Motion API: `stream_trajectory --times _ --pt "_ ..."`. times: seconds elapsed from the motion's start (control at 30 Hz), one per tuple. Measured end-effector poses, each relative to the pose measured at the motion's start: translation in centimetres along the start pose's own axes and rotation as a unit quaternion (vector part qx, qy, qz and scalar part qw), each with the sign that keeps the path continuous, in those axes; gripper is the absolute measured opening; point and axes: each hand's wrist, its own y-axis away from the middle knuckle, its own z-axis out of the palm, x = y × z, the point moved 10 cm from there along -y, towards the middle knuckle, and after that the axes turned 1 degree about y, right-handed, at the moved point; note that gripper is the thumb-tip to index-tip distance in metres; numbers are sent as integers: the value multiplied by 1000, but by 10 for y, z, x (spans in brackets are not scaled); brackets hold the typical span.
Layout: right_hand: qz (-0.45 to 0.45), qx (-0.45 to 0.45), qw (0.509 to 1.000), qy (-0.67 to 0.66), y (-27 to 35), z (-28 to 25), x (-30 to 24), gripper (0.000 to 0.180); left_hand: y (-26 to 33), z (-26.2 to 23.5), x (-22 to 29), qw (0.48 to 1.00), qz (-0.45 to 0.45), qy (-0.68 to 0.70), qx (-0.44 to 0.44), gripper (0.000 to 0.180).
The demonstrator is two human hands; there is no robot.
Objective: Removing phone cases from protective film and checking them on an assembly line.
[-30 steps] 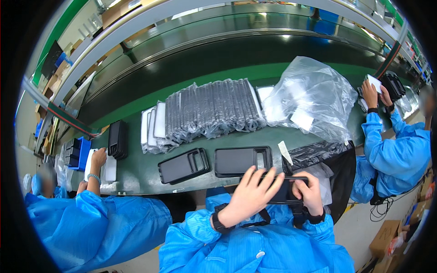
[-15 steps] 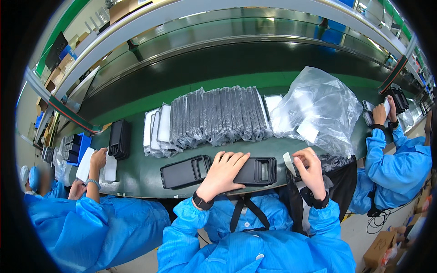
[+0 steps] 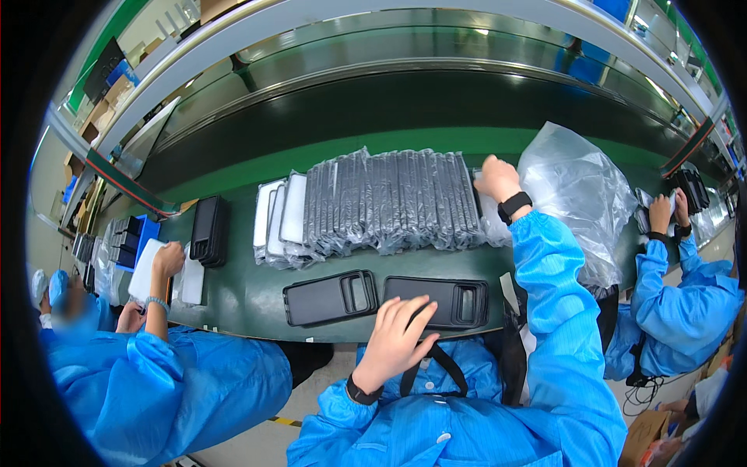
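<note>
Two black phone-case-like shells with a rectangular window lie flat on the green table: a left shell and a right shell. My left hand is over the near edge of the right shell, its fingers spread and not gripping it. Beyond them stands a long row of dark flat pieces in clear bags. My right hand reaches to the right end of that row, beside a pale bagged piece. Its fingers are curled together; what they hold is hidden.
A large clear plastic bag bulges at the right of the row. A pale strip sticks up at the table edge. Black shells stand stacked at left. Co-workers in blue sit on both sides, handling pale pieces; a rail runs behind.
My right hand has left the pale strip at the table edge and moved up and away to the row's right end. My left hand has drawn back from the right shell toward me.
</note>
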Motion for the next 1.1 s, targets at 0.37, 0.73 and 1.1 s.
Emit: stream_trajectory --times 0.37,0.73,1.1 --pt "79 -30 994 -75 -16 31 36 78 36 -33 -8 994 -34 9 99 40" --pt "-303 163 765 -545 131 -163 -50 74 31 -74 2 980 -24 65 188 38" --pt "-371 165 865 -294 329 -78 -75 80 55 -50 -3 950 -203 213 104 18"
